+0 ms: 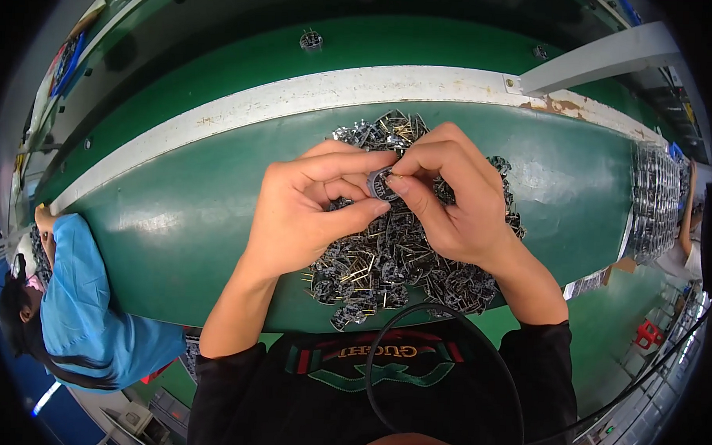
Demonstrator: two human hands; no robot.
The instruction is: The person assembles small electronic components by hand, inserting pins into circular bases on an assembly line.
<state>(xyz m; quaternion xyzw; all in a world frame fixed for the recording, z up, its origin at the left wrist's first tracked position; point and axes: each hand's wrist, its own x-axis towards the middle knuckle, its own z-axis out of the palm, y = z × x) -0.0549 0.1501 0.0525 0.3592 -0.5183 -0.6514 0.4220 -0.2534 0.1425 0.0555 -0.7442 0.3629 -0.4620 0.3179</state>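
My left hand [309,209] and my right hand [451,198] meet above a green conveyor belt [184,216]. Together their fingertips pinch one small dark electronic part with metal pins [381,184]. Under both hands lies a heap of several similar dark parts with brass-coloured pins [394,263], spreading from the belt's far side to its near edge.
A white strip [297,99] runs along the belt's far side. A person in a blue top [86,307] sits at the left. Rows of metal parts [653,201] lie at the belt's right end, near another person's arm [690,211]. A black cable [447,320] loops over my chest.
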